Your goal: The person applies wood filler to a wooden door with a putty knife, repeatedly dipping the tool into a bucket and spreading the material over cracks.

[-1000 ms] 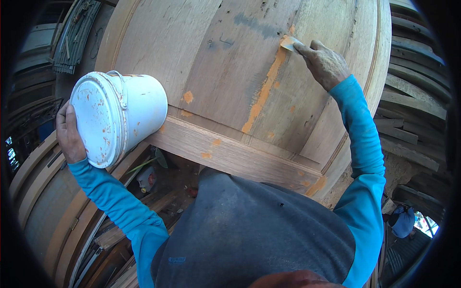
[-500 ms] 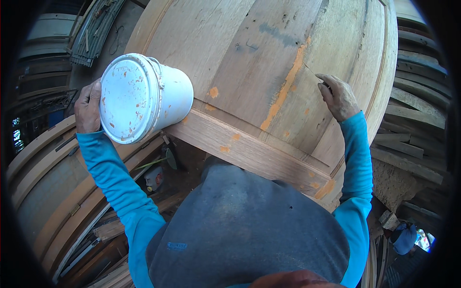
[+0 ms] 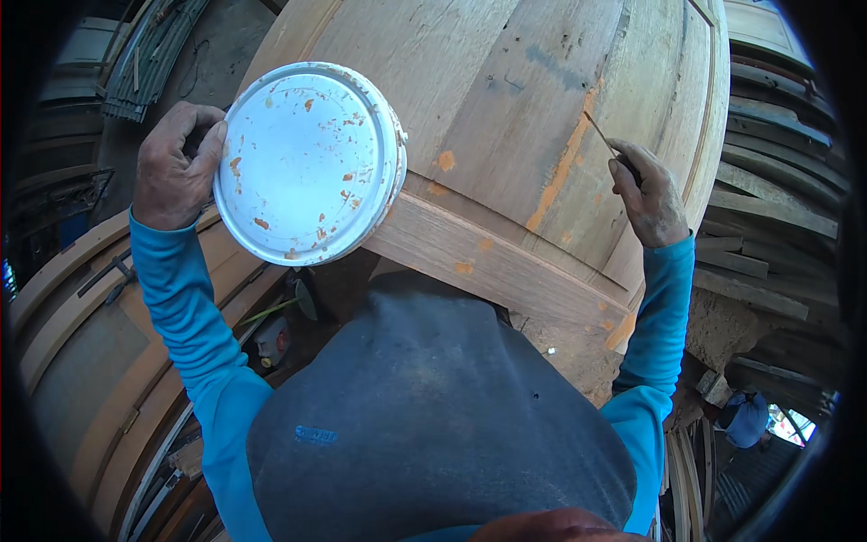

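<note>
My left hand (image 3: 181,163) is closed on the rim of a white bucket's lid (image 3: 302,163), with the thumb at the edge and the other fingers curled. Orange smears spot the lid, which faces up and hides most of the bucket beneath. My right hand (image 3: 647,190) pinches a thin, narrow tool (image 3: 599,133), seen nearly edge-on, that looks like a putty knife blade; its grip end is hidden in the fingers. Below both hands lies a wooden door panel (image 3: 452,117). A long streak of orange filler (image 3: 562,172) runs along one board joint, near the tool.
Curved-looking wooden frames (image 3: 99,397) lean at the left. Stacked planks (image 3: 777,217) line the right side. A pile of thin strips (image 3: 149,59) lies at the far left. At the lower right a person in a blue cap (image 3: 746,420) is partly visible.
The bucket has tipped so its lid faces me more fully, and it sits farther right and up in view. My right hand still holds the thin tool, now angled differently over the streak.
</note>
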`<state>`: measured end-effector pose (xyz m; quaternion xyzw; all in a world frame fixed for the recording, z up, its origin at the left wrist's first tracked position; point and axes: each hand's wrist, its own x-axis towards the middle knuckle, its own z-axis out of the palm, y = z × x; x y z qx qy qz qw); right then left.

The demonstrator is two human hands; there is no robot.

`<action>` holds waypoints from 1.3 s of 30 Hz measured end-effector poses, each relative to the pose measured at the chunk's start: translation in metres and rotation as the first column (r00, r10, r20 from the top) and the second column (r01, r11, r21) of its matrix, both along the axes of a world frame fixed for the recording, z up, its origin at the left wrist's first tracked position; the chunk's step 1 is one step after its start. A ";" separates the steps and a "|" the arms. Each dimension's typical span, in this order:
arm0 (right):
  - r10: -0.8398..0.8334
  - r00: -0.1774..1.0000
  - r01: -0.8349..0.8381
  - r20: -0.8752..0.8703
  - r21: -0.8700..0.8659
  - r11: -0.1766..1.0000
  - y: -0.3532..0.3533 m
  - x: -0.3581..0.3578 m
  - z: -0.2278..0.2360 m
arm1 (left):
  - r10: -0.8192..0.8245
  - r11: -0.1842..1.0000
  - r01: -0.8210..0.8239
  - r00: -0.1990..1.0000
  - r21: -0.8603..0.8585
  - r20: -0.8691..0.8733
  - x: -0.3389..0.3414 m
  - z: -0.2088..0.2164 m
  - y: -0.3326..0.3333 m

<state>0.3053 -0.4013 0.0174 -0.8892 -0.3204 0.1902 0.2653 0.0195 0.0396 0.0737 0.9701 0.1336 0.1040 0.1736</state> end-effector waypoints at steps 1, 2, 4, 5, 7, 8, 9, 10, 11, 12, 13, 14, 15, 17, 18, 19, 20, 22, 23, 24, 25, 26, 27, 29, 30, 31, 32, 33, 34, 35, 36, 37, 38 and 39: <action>0.009 1.000 -0.009 0.007 0.028 1.000 0.013 -0.008 0.005 | 0.003 0.999 -0.002 1.000 -0.054 0.008 -0.002 -0.004 0.004; 0.017 1.000 -0.018 0.014 0.056 0.998 0.026 -0.015 0.009 | 0.005 0.994 -0.004 1.000 -0.107 0.016 -0.004 -0.010 0.008; 0.076 0.996 -0.079 0.047 0.078 0.994 0.054 -0.026 0.017 | 0.004 0.990 0.002 0.999 -0.139 0.040 -0.005 -0.010 0.011; 0.104 0.992 -0.110 0.065 0.088 0.990 0.067 -0.031 0.022 | 0.004 0.989 0.005 0.998 -0.145 0.068 -0.005 -0.010 0.010; 0.153 0.981 -0.169 0.118 0.138 0.976 0.092 -0.044 0.030 | 0.001 0.987 0.018 0.993 -0.158 0.119 -0.005 -0.010 0.009; 0.173 0.976 -0.194 0.130 0.166 0.967 0.104 -0.051 0.033 | -0.001 0.989 0.022 0.990 -0.145 0.139 -0.007 -0.007 0.011; 0.189 0.972 -0.213 0.138 0.191 0.958 0.113 -0.059 0.036 | 0.030 0.983 0.000 0.987 -0.185 0.159 -0.011 -0.003 0.014; 0.198 0.970 -0.225 0.144 0.214 0.950 0.122 -0.067 0.040 | 0.063 0.974 -0.021 0.982 -0.226 0.178 -0.016 0.001 0.016; 0.207 0.967 -0.238 0.149 0.237 0.942 0.131 -0.075 0.044 | 0.097 0.963 -0.043 0.976 -0.266 0.194 -0.020 0.002 0.019; 0.226 0.962 -0.261 0.153 0.267 0.928 0.139 -0.081 0.049 | 0.120 0.947 -0.042 0.965 -0.318 0.231 -0.028 0.004 0.024; 0.232 0.956 -0.274 0.178 0.269 0.923 0.145 -0.086 0.054 | 0.146 0.929 -0.040 0.953 -0.367 0.267 -0.038 0.005 0.031; 0.240 0.950 -0.289 0.201 0.270 0.918 0.150 -0.092 0.060 | 0.176 0.909 -0.037 0.938 -0.415 0.300 -0.048 0.005 0.037; 0.236 0.944 -0.295 0.231 0.268 0.917 0.157 -0.098 0.065 | 0.239 0.870 -0.049 0.912 -0.490 0.334 -0.059 -0.001 0.047; 0.353 0.858 -0.452 0.374 0.220 0.864 0.172 -0.106 0.072 | 0.365 0.780 -0.061 0.853 -0.623 0.374 -0.080 -0.009 0.064; 0.408 0.799 -0.525 0.442 0.183 0.831 0.180 -0.110 0.076 | 0.455 0.726 -0.099 0.811 -0.681 0.367 -0.091 -0.008 0.067; 0.477 0.770 -0.549 0.424 0.059 0.834 0.191 -0.117 0.079 | 0.516 0.688 -0.118 0.774 -0.716 0.368 -0.100 -0.007 0.069; 0.543 0.740 -0.567 0.397 -0.065 0.821 0.203 -0.126 0.081 | 0.561 0.656 -0.122 0.738 -0.744 0.374 -0.108 -0.008 0.068; 0.624 0.701 -0.595 0.346 -0.198 0.779 0.227 -0.140 0.074 | 0.639 0.601 -0.110 0.662 -0.792 0.393 -0.126 -0.013 0.061; 0.680 0.636 -0.645 0.365 -0.232 0.728 0.238 -0.141 0.063 | 0.655 0.576 -0.090 0.646 -0.812 0.393 -0.129 -0.017 0.060; 0.736 0.562 -0.693 0.378 -0.270 0.668 0.251 -0.140 0.055 | 0.670 0.554 -0.083 0.635 -0.828 0.385 -0.134 -0.024 0.057; 0.794 0.551 -0.684 0.258 -0.406 0.607 0.270 -0.141 0.051 | 0.688 0.537 -0.089 0.622 -0.839 0.374 -0.140 -0.029 0.054; 0.826 0.549 -0.665 0.131 -0.530 0.526 0.292 -0.143 0.047 | 0.701 0.521 -0.095 0.615 -0.848 0.362 -0.146 -0.035 0.050; 0.844 0.529 -0.655 0.083 -0.593 0.469 0.310 -0.144 0.038 | 0.716 0.505 -0.099 0.602 -0.858 0.352 -0.153 -0.040 0.046; 0.850 0.526 -0.624 -0.016 -0.686 0.374 0.338 -0.145 0.020 | 0.723 0.480 -0.106 0.610 -0.871 0.324 -0.161 -0.056 0.040; 0.845 0.531 -0.612 -0.063 -0.718 0.331 0.344 -0.145 0.018 | 0.723 0.471 -0.108 0.616 -0.876 0.313 -0.165 -0.064 0.034; 0.840 0.536 -0.606 -0.083 -0.731 0.314 0.344 -0.145 0.018 | 0.727 0.464 -0.123 0.619 -0.877 0.297 -0.172 -0.071 0.028; 0.836 0.539 -0.600 -0.104 -0.744 0.294 0.343 -0.145 0.020 | 0.727 0.458 -0.134 0.625 -0.879 0.283 -0.175 -0.077 0.024; 0.832 0.540 -0.597 -0.126 -0.754 0.273 0.343 -0.145 0.020 | 0.729 0.451 -0.150 0.631 -0.880 0.266 -0.180 -0.083 0.019; 0.820 0.551 -0.594 -0.153 -0.763 0.257 0.341 -0.145 0.017 | 0.710 0.446 -0.156 0.661 -0.881 0.243 -0.183 -0.091 0.019; 0.808 0.561 -0.592 -0.180 -0.770 0.240 0.339 -0.145 0.014 | 0.692 0.448 -0.162 0.685 -0.879 0.226 -0.184 -0.098 0.018; 0.822 0.531 -0.610 -0.207 -0.767 0.200 0.344 -0.148 0.012 | 0.697 0.448 -0.196 0.688 -0.872 0.203 -0.193 -0.098 0.010; 0.840 0.511 -0.639 -0.181 -0.734 0.231 0.342 -0.147 0.008 | 0.695 0.450 -0.224 0.696 -0.865 0.181 -0.203 -0.099 0.003; 0.857 0.493 -0.667 -0.153 -0.699 0.259 0.332 -0.141 0.005 | 0.687 0.449 -0.243 0.709 -0.860 0.158 -0.208 -0.101 -0.004; 0.868 0.479 -0.700 -0.128 -0.653 0.290 0.321 -0.137 0.002 | 0.676 0.451 -0.262 0.724 -0.853 0.135 -0.213 -0.100 -0.010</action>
